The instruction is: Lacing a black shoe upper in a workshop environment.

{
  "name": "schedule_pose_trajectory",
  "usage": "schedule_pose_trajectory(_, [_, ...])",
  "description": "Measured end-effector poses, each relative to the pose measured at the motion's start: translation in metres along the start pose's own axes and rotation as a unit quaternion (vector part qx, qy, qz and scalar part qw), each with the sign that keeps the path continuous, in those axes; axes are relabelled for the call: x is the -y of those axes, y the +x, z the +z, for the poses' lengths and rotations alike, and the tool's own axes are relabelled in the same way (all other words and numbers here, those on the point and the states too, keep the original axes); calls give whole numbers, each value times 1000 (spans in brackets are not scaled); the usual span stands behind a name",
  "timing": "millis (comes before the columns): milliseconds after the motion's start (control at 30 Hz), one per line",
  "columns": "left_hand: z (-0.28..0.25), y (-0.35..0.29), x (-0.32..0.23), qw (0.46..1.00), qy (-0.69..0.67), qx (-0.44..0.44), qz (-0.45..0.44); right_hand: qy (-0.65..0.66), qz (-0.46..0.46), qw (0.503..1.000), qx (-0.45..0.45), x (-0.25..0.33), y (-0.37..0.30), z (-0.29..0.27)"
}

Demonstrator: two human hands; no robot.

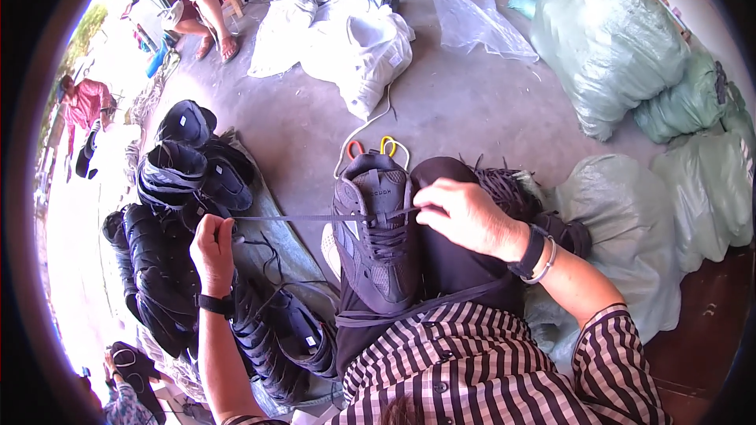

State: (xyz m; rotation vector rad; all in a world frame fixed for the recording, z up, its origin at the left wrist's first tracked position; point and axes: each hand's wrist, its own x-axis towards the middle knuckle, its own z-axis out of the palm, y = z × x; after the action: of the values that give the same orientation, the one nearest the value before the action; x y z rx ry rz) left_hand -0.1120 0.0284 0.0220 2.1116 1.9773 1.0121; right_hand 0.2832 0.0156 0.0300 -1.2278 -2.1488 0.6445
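Note:
A black sneaker (379, 279) rests on my lap, its toe pointing toward me and its heel opening away. Its flat black shoelace (295, 219) is stretched taut across the top of the tongue. Out to the left, my left hand (213, 253) is closed in a pinch on one length of the lace. Just right of the shoe, my right hand (465, 216) pinches the lace close to the eyelets. Several loose dark laces (425, 305) lie across my lap below the toe.
Black shoes (169, 267) are heaped at my left on a sheet. Beyond the sneaker are a red loop (356, 148) and a yellow loop (388, 145) beside a white cord. White sacks (346, 43) lie ahead; green plastic bags (610, 47) crowd the right. Other people sit farther off.

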Motion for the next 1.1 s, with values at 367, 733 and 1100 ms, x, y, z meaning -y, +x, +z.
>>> schedule_pose_trajectory(367, [55, -83, 39, 920, -281, 129, -242, 151, 244, 957, -35, -78, -105, -45])
schedule_pose_trajectory(733, [64, -54, -28, 993, -69, 46, -88, 50, 261, 956, -122, -89, -84, -64])
schedule_pose_trajectory(1100, [76, -43, -121, 868, -451, 81, -193, 50, 38, 998, 22, -9, 3, 10])
